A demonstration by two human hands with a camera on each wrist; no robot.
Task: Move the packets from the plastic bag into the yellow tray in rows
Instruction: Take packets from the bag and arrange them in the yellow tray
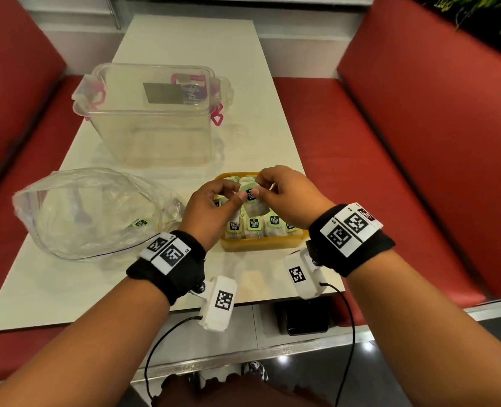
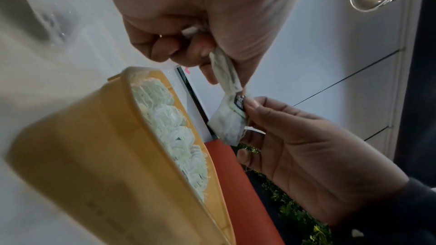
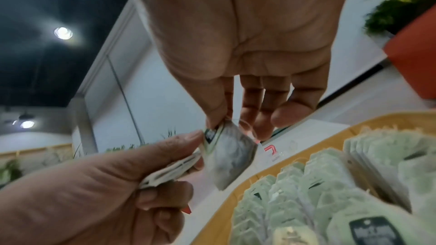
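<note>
Lying slack at the left of the table (image 1: 184,42), the plastic bag (image 1: 90,212) shows one packet inside. Next, the left hand (image 1: 211,210) curls round a small stack of packets (image 3: 169,172). Its thumb and the right hand (image 1: 287,195), pinching, share one tea packet (image 1: 253,205) above the yellow tray (image 1: 261,245), packed in rows. Only the right wrist view shows the stack's edges.

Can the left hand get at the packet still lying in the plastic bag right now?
Probably not yet. The left hand is gripping a small stack of packets over the yellow tray. The leftover packet lies inside the plastic bag just beside that hand, with nothing between them.
</note>
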